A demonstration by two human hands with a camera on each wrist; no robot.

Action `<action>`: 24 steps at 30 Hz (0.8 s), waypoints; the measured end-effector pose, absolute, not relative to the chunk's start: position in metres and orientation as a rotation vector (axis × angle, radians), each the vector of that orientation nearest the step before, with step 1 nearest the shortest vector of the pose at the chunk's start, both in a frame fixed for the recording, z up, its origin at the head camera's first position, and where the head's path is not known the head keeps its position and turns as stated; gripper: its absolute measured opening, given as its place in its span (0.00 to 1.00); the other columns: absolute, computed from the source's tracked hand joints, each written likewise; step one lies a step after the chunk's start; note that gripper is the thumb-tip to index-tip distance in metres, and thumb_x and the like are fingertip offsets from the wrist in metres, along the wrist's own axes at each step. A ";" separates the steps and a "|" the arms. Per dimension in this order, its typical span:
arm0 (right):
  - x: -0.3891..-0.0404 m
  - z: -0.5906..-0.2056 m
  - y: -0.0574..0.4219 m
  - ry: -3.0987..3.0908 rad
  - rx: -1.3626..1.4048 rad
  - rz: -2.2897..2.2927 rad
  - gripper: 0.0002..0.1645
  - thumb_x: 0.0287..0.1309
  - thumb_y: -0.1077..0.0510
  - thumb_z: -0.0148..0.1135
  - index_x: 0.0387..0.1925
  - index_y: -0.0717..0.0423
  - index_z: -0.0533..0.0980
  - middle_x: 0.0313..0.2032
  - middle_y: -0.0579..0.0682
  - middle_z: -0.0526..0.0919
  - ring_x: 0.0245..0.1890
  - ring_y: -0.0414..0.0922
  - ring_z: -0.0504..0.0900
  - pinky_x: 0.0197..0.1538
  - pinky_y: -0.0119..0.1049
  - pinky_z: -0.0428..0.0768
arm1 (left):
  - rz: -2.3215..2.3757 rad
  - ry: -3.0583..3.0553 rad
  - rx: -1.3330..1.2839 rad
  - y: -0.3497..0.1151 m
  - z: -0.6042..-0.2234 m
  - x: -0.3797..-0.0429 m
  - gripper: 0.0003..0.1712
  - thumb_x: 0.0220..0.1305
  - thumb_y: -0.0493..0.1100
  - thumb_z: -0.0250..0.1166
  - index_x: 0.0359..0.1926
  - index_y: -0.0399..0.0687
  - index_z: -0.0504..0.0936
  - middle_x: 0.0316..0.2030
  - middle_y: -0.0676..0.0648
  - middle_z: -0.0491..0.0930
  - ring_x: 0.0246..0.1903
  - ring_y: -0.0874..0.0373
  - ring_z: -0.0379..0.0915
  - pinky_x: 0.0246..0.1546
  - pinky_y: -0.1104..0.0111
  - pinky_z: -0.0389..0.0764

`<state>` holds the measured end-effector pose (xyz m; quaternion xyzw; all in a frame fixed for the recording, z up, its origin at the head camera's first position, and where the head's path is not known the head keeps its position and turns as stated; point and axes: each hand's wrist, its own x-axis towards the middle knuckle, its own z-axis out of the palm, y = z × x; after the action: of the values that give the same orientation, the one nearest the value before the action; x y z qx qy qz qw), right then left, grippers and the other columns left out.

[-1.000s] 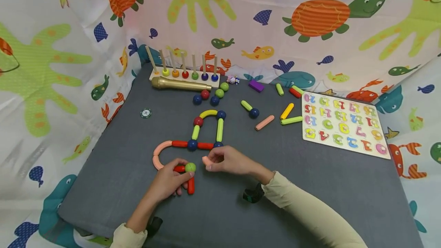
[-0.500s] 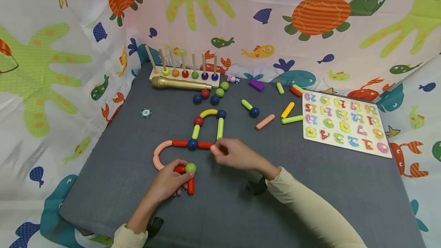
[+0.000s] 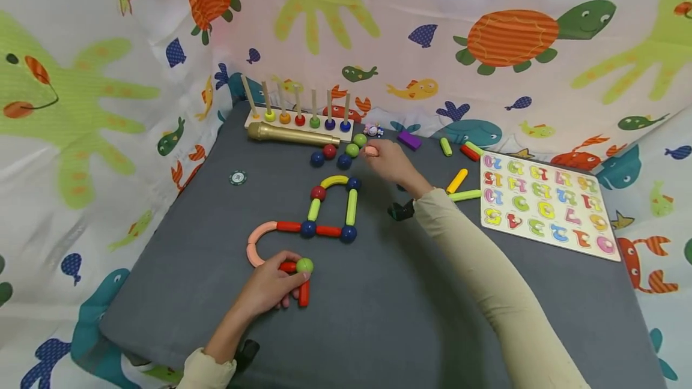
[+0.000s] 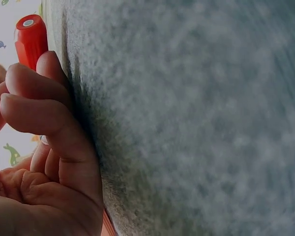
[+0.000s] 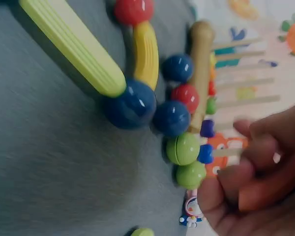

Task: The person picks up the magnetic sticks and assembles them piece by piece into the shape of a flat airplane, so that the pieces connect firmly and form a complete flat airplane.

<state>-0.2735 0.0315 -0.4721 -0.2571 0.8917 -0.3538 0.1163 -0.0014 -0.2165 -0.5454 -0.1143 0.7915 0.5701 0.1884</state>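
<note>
R hand (image 3: 391,164) has pink pc (image 3: 371,151) gripped, nr green balls (image 3: 352,150).

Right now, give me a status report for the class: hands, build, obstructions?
Left hand gripping build beside green ball. Right hand holding pink piece, close to loose balls. Build on grey table, partly covered by left hand.

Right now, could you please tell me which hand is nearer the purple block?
Right: the right hand is close to the purple block, on its near left side; the left hand is much farther away, at a green ball.
</note>
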 end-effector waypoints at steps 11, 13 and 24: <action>-0.312 -0.504 -0.016 2.600 -0.669 -0.670 0.24 0.70 0.56 0.70 0.63 0.60 0.81 0.58 0.59 0.82 0.55 0.55 0.79 0.63 0.50 0.76 | 1.644 2.202 -0.282 -0.221 -0.546 0.000 0.24 0.73 0.50 0.72 0.62 0.45 0.79 0.22 0.45 0.84 0.14 0.54 0.74 0.18 0.63 0.75; -0.312 -0.509 -0.016 2.602 -0.652 -0.662 0.25 0.70 0.55 0.70 0.64 0.61 0.80 0.58 0.59 0.82 0.56 0.55 0.79 0.63 0.51 0.76 | 1.650 2.187 -0.286 -0.221 -0.547 -0.001 0.25 0.72 0.50 0.73 0.62 0.44 0.79 0.22 0.45 0.84 0.14 0.55 0.74 0.17 0.63 0.75; -0.286 -0.478 -0.002 2.588 -0.646 -0.946 0.25 0.73 0.48 0.68 0.59 0.63 0.80 0.48 0.57 0.83 0.44 0.52 0.79 0.46 0.43 0.78 | 1.669 2.156 -0.312 -0.218 -0.548 -0.003 0.25 0.72 0.50 0.73 0.62 0.44 0.79 0.22 0.43 0.84 0.13 0.55 0.75 0.17 0.64 0.75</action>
<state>-0.2856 -0.0023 -0.4781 -0.2253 0.9034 -0.3301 0.1550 -0.0026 -0.2179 -0.5481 -0.1114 0.7701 0.5962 0.1975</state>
